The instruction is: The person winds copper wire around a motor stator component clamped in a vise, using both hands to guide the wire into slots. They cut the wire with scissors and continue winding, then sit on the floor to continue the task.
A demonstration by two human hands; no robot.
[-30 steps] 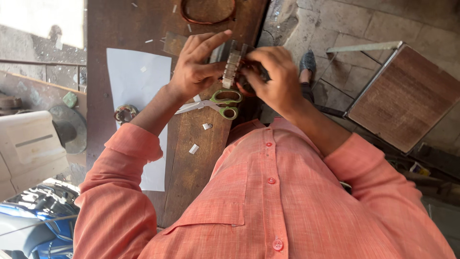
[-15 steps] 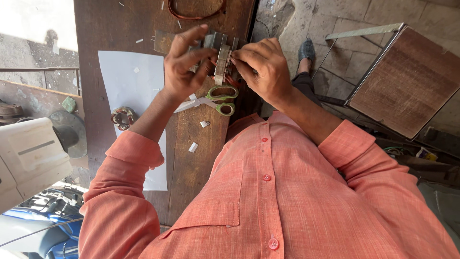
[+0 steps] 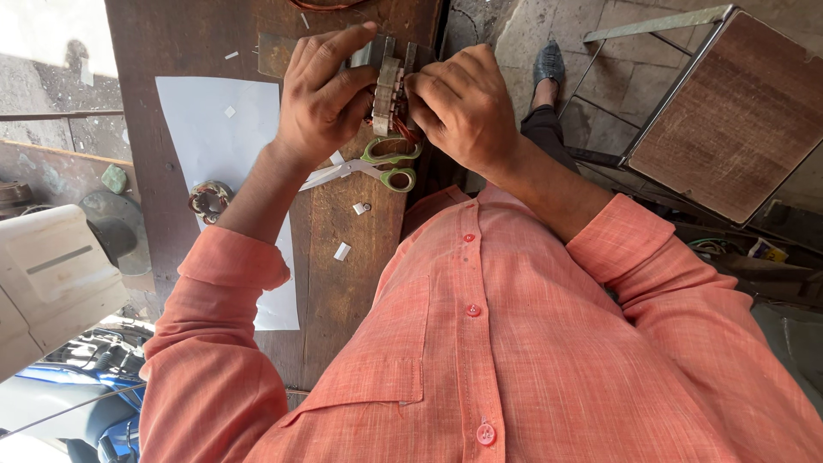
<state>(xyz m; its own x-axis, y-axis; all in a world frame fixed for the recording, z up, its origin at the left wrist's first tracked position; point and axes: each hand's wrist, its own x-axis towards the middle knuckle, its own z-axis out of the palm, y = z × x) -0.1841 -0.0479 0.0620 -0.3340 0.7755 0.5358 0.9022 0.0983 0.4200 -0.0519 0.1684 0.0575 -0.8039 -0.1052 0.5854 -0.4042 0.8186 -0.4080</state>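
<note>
Both the left hand [image 3: 321, 103] and right hand [image 3: 463, 107] gripped a small ridged metal motor core with copper winding [image 3: 390, 94] above the worn wooden workbench [image 3: 351, 266]; a slip risked snapping its thin wire or dropping it onto the green-handled scissors [image 3: 381, 167].

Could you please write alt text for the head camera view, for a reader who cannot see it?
Both hands, the left hand and right hand, grip a small ridged metal part wound with copper wire above a dark wooden workbench. Green-handled scissors and a white paper sheet lie below.
</note>
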